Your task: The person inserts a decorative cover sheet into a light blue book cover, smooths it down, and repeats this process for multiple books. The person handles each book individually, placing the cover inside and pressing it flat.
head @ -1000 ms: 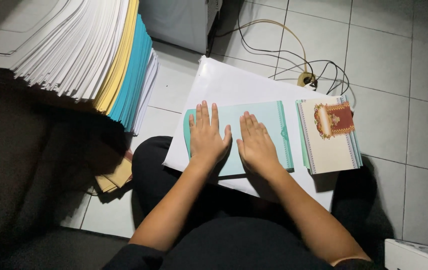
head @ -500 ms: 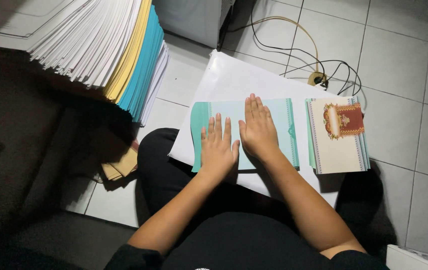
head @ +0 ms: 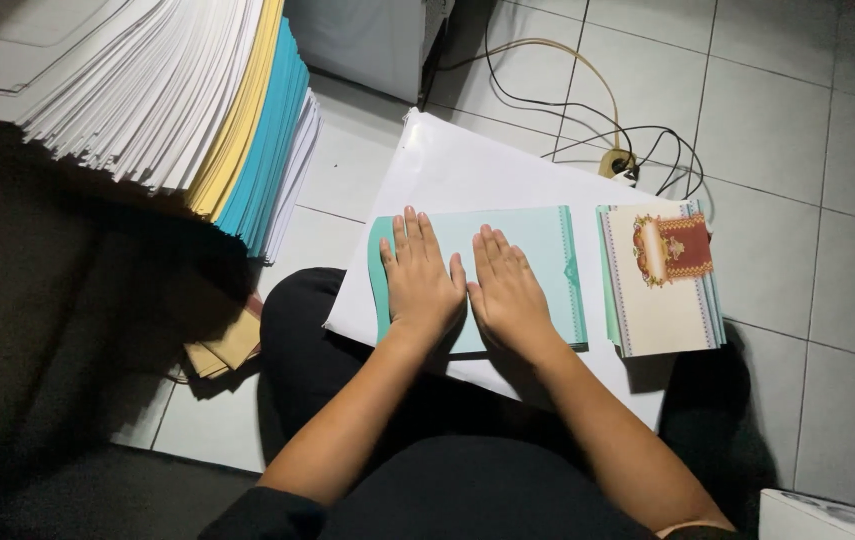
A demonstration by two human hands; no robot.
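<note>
A pale teal folded card (head: 543,252) lies on a large white sheet (head: 467,170) across my lap. My left hand (head: 417,280) rests flat on the card's left part, fingers spread slightly. My right hand (head: 507,292) lies flat beside it on the card's middle. Both palms press down and neither hand grips anything. To the right sits a stack of finished cards (head: 659,280), cream on top with a red and gold emblem.
A tall stack of white, yellow and teal paper sheets (head: 197,100) stands at upper left. Brown envelopes (head: 232,345) lie on the tiled floor under it. Cables and a plug (head: 619,160) lie behind the white sheet. A white box corner (head: 827,515) shows at lower right.
Both hands have slid along the teal card while staying flat on it; the right hand pulled back toward me. The camera view shifted slightly.
</note>
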